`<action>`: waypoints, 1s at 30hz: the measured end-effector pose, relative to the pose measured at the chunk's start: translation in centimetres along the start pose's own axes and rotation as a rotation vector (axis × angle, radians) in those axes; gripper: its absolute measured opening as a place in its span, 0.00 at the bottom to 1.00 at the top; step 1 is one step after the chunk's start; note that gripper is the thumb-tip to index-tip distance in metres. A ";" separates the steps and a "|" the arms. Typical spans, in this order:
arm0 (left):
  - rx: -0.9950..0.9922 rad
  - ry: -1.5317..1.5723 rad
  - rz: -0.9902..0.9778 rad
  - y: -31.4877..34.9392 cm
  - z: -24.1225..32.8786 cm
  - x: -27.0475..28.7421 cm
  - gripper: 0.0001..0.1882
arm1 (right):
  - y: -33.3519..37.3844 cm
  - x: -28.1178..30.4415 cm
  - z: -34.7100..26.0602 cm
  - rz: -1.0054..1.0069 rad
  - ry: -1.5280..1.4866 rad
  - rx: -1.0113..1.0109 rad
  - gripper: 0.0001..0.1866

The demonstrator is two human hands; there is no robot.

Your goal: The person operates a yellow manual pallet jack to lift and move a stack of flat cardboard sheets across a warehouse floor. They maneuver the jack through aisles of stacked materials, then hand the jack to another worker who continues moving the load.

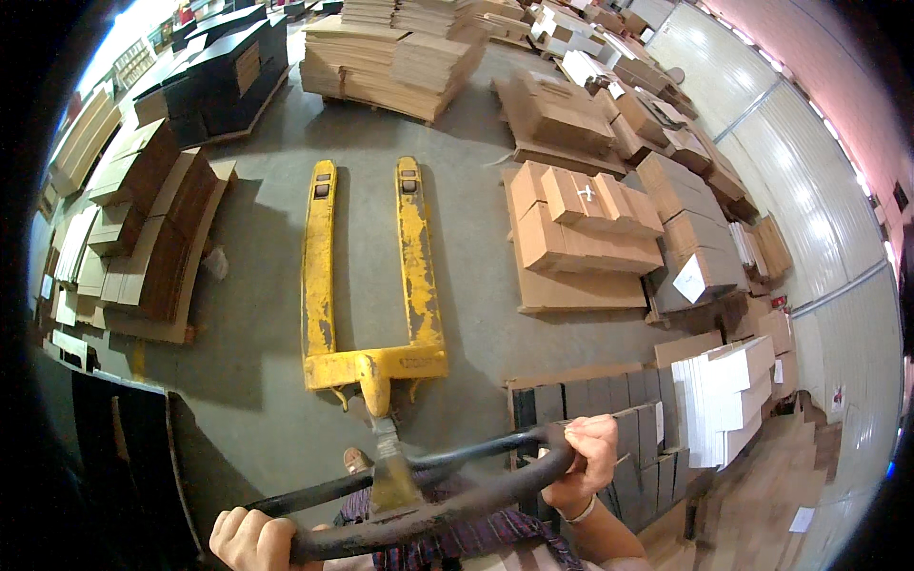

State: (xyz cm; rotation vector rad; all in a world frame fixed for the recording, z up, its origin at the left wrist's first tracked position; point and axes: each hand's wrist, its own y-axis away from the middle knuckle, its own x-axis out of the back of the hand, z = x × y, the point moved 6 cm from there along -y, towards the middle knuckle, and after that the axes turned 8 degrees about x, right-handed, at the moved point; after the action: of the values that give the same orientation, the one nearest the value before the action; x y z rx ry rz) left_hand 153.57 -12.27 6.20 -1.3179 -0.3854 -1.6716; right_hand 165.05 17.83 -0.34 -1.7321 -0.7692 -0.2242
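Observation:
Both my hands grip the black loop handle [447,507] of a yellow pallet jack [419,276]. My left hand [252,538] is closed around the handle's left end. Around its right end, which sits higher in view, my right hand [586,462] is wrapped. The handle slants up to the right in front of my body. Its shaft runs down to the jack's base, and the two worn forks point away from me over the grey floor, bearing nothing.
Flat cardboard stacks [152,228] stand on a pallet at the left. Brown cartons [586,224] lie on a pallet right of the forks. A tall board stack [381,67] stands ahead. Dark panels [86,457] rise near left; white boards [724,395] lie near right.

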 end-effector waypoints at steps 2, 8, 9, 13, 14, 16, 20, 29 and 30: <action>-0.029 0.040 0.005 0.0 0.0 0.0 0.08 | -0.2 -0.3 0.1 -0.002 -0.028 0.009 0.16; -0.004 0.019 -0.004 0.0 -0.4 0.0 0.08 | -0.6 -0.6 0.4 0.014 -0.089 0.052 0.15; -0.004 0.016 -0.006 -0.1 -0.4 0.0 0.08 | -0.7 -0.7 0.3 0.015 -0.085 0.051 0.15; 0.000 0.001 0.020 -0.2 -0.1 0.1 0.07 | -0.6 -0.8 0.5 0.026 -0.065 0.046 0.14; 0.003 -0.005 0.035 -0.2 0.0 0.2 0.07 | -0.5 -0.8 0.6 0.029 -0.060 0.044 0.14; 0.001 -0.008 0.044 -0.2 -0.1 0.3 0.07 | -0.3 -0.7 0.7 0.040 -0.058 0.041 0.14; -0.010 0.001 0.098 -0.2 0.0 0.4 0.07 | -0.1 -0.6 0.6 0.038 -0.033 0.052 0.14; -0.023 0.004 0.185 0.1 0.1 0.5 0.08 | -0.5 -0.7 0.4 0.097 0.018 0.055 0.10; -0.022 0.002 0.182 0.1 0.2 0.5 0.08 | -0.5 -0.7 0.4 0.110 0.027 0.059 0.11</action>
State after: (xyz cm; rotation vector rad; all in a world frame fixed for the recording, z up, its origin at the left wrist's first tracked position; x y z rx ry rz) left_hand 153.75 -12.38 6.68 -1.3270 -0.2391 -1.5291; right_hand 164.14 17.95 -0.46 -1.7058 -0.6530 -0.1483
